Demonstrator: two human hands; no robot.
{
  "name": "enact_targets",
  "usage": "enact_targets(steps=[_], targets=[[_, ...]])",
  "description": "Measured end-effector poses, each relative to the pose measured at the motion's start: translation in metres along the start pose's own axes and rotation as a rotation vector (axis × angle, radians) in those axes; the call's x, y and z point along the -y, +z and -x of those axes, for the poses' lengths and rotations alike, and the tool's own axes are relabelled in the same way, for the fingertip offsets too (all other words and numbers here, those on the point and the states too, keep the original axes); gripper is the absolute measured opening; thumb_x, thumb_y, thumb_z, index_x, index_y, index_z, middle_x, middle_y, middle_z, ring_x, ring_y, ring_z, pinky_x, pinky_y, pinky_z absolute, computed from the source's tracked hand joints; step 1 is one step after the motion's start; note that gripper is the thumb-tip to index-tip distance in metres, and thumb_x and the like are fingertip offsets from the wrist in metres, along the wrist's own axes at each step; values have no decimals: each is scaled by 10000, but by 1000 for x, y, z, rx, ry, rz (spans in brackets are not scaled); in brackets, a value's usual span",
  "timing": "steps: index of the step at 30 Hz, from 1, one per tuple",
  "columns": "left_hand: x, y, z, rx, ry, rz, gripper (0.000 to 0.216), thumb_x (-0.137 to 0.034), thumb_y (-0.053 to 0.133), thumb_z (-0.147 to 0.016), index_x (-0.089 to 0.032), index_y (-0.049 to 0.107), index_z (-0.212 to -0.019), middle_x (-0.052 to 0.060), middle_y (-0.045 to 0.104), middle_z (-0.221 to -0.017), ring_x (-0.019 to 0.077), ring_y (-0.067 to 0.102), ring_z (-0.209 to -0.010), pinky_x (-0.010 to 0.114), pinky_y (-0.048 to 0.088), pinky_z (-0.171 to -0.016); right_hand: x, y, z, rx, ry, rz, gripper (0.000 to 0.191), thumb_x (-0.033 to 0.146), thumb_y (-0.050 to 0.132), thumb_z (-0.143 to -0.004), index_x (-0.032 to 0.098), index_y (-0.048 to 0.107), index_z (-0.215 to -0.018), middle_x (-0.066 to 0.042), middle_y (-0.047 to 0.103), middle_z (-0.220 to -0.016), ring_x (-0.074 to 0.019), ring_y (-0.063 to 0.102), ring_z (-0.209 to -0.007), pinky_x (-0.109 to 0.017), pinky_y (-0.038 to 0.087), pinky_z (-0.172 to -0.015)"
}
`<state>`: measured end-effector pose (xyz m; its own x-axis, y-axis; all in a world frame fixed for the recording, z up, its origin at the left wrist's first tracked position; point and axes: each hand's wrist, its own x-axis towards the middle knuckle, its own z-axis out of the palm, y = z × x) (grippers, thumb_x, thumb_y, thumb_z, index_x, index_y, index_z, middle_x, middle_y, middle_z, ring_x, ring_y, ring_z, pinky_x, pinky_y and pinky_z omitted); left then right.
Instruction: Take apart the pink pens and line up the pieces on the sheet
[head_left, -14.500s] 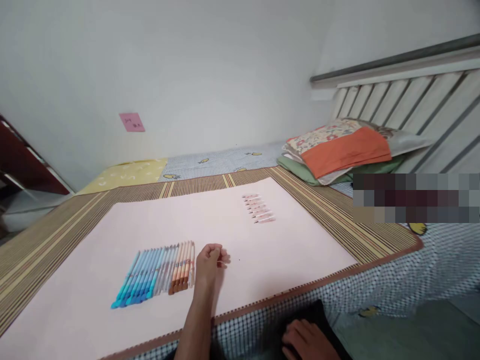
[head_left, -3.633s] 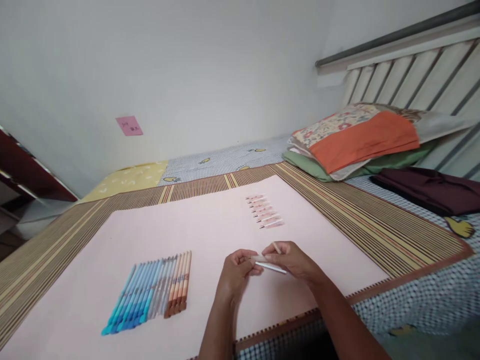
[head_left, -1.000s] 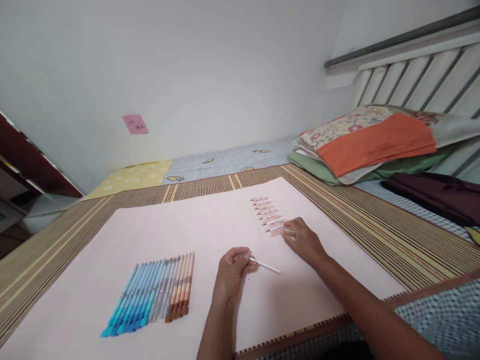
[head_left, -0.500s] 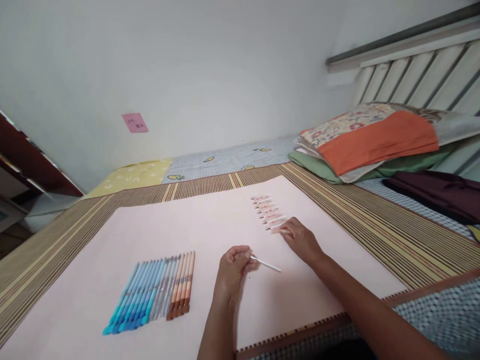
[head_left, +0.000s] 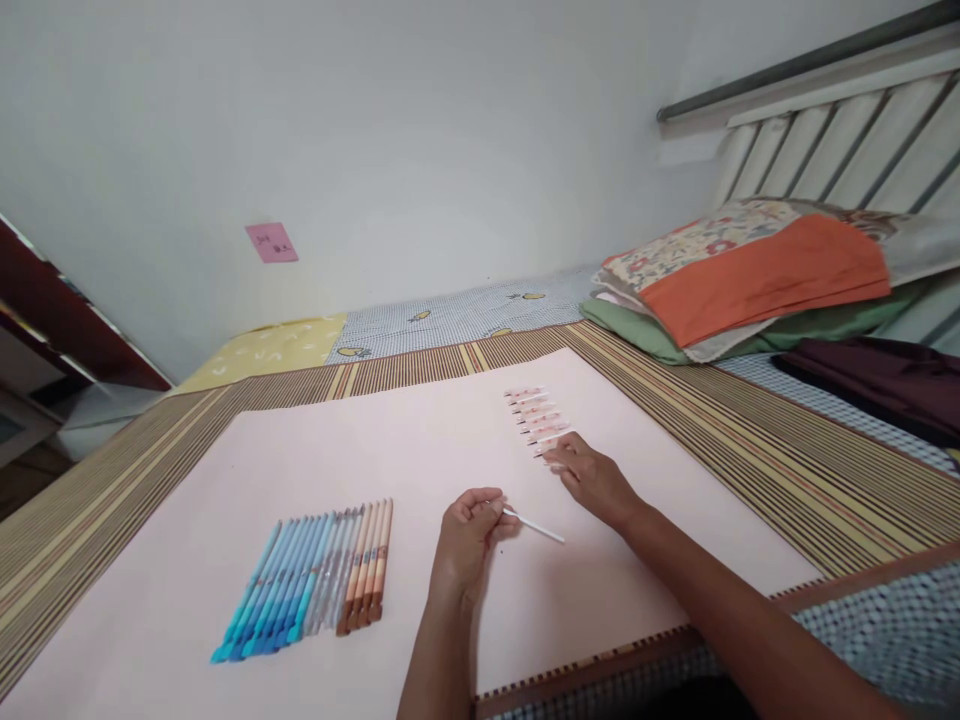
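Note:
My left hand (head_left: 472,525) is closed in a pinch around one end of a thin white stick (head_left: 541,528), which slants out to the right above the pink sheet. To the upper right is a row of short clear pieces with pink print and dark tips (head_left: 534,412), like small pens. My right hand (head_left: 596,482) is at the near end of that row, thumb and fingers closed on the nearest piece, which they mostly cover. Off to the left, blue pens (head_left: 285,575), clear grey pens (head_left: 330,575) and orange-brown pens (head_left: 367,570) lie side by side.
A pale pink sheet (head_left: 360,445) lies over a striped mat (head_left: 675,430). Folded fabric with an orange band (head_left: 772,290) and dark clothing (head_left: 870,385) are at the right, by a white radiator (head_left: 832,150). A pink note (head_left: 271,243) is stuck on the wall.
My right hand has shifted slightly left and its fingers now cover more of the nearest piece. My left hand keeps the white stick in almost the same place.

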<state>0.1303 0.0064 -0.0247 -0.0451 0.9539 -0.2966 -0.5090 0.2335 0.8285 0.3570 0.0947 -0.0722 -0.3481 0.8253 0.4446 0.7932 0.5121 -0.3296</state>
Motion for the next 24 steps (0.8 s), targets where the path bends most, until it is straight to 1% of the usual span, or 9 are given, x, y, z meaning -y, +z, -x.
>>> enact_targets(steps=[3, 6, 8, 10, 13, 16, 19, 21, 24], targets=[[1, 0, -1, 0, -1, 1, 331, -199, 907, -630, -84, 694, -855, 97, 755, -745, 139, 699, -589, 230, 584, -593, 2, -1, 0, 12, 3, -13, 394, 73, 490, -860, 283, 678, -1136, -39, 602, -1164, -166, 644, -941, -255, 516, -753], [2, 0, -1, 3, -2, 10, 356, -212, 918, -611, -82, 691, -852, 99, 754, -734, 142, 698, -587, 235, 583, -595, 5, -2, -1, 32, -47, -29, 411, 67, 476, -871, 286, 661, -1165, -38, 601, -1160, -158, 638, -944, -248, 509, -744], [1, 0, -1, 8, -1, 11, 363, -220, 920, -607, -83, 689, -850, 99, 755, -733, 141, 696, -587, 243, 587, -606, 8, -3, -1, 48, -61, -4, 377, 67, 465, -874, 274, 663, -1119, -35, 601, -1137, -149, 630, -906, -236, 493, -705], [0, 1, 0, 11, -2, 9, 366, -222, 921, -605, -84, 689, -853, 99, 758, -740, 140, 695, -588, 246, 589, -611, 10, -4, -2, 54, -44, 43, 352, 49, 456, -853, 252, 659, -1055, -37, 597, -1121, -147, 621, -877, -231, 477, -677], [-1, 1, 1, 3, -6, 8, 361, -215, 917, -605, -85, 687, -851, 99, 759, -745, 138, 694, -588, 239, 585, -607, 11, -5, -1, 51, -23, 90, 325, 34, 449, -826, 226, 641, -1004, -48, 594, -1104, -158, 616, -895, -238, 477, -692], [-1, 2, 1, 2, -2, 6, 349, -208, 910, -613, -79, 690, -851, 99, 754, -736, 137, 693, -585, 237, 584, -605, 9, -4, 0, 28, -21, 87, 354, 40, 456, -818, 230, 634, -1059, -53, 602, -1141, -166, 623, -920, -242, 489, -708], [-1, 1, 1, 1, -1, 0, 340, -204, 905, -621, -78, 693, -854, 94, 751, -733, 143, 698, -586, 240, 587, -604, 4, -5, 4, -40, 22, 44, 414, 61, 477, -827, 254, 615, -1167, -49, 607, -1200, -170, 640, -918, -253, 508, -720], [0, -1, 0, 4, -2, -6, 337, -206, 902, -631, -83, 693, -864, 92, 754, -741, 144, 703, -592, 239, 588, -610, -1, -6, 8, -80, 72, 5, 377, 95, 497, -850, 258, 621, -1166, -49, 617, -1180, -175, 652, -904, -268, 519, -738], [3, -3, -2, 29, -4, -14, 337, -218, 898, -648, -90, 691, -880, 98, 761, -762, 148, 712, -614, 239, 588, -624, -8, -9, 12, -80, 112, -27, 273, 147, 506, -889, 249, 655, -1095, -47, 627, -1100, -175, 665, -861, -283, 523, -734]])
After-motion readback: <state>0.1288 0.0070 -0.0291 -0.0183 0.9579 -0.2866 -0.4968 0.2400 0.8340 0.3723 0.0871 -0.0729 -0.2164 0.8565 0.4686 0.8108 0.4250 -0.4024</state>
